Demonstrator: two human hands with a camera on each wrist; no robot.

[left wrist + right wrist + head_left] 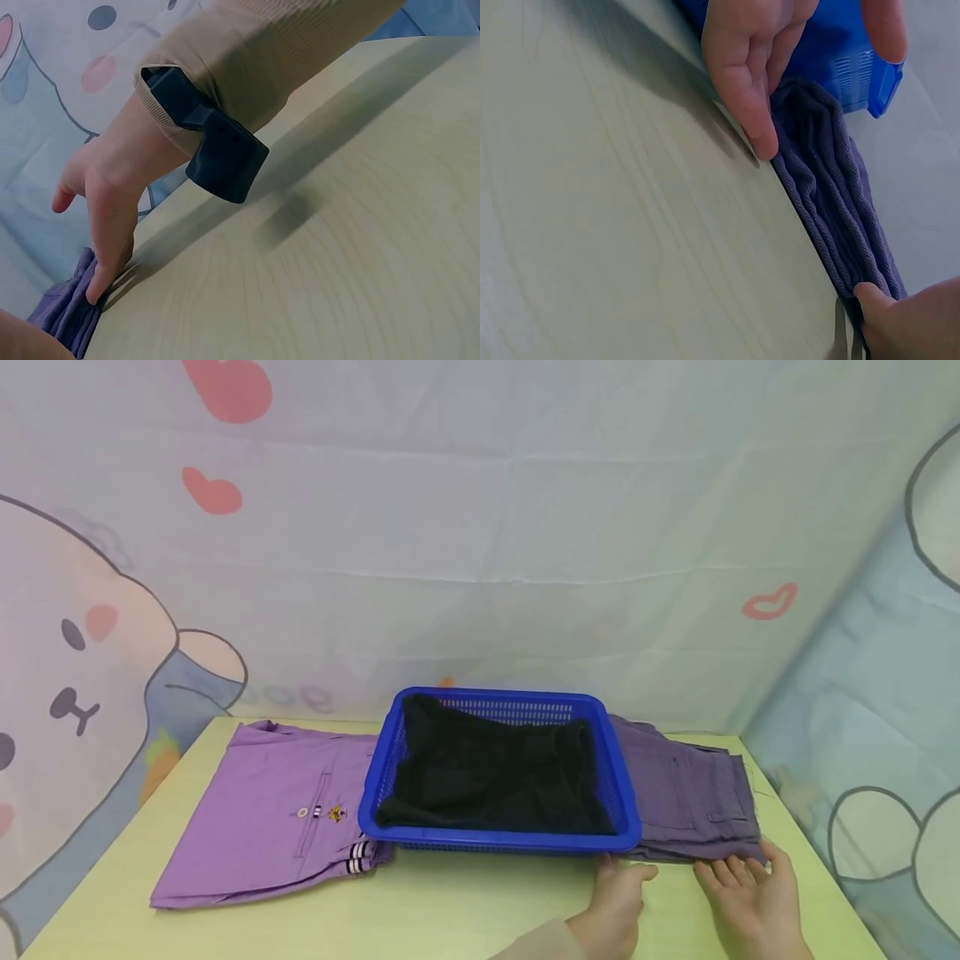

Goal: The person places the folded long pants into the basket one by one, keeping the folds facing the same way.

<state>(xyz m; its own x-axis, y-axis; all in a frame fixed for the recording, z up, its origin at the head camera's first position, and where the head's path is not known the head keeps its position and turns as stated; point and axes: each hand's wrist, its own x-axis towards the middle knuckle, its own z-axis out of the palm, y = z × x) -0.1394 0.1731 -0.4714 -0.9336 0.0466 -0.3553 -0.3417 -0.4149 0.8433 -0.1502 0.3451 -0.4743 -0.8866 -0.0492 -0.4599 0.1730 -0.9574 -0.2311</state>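
Folded grey-purple trousers lie at the right of the table, their back left part hidden by a blue basket. My right hand is palm up at their front edge, fingertips right at the lower layers. In the right wrist view its thumb touches the stacked folds. My left hand is at the front left end of the same trousers, close below the basket's corner. The left wrist view has its straight fingers pointing down at the fold edge.
Black folded clothing lies in the basket. Lavender folded trousers, with a button and striped trim, lie on the pale wooden table to the left, partly behind the basket. A printed cloth hangs behind the table.
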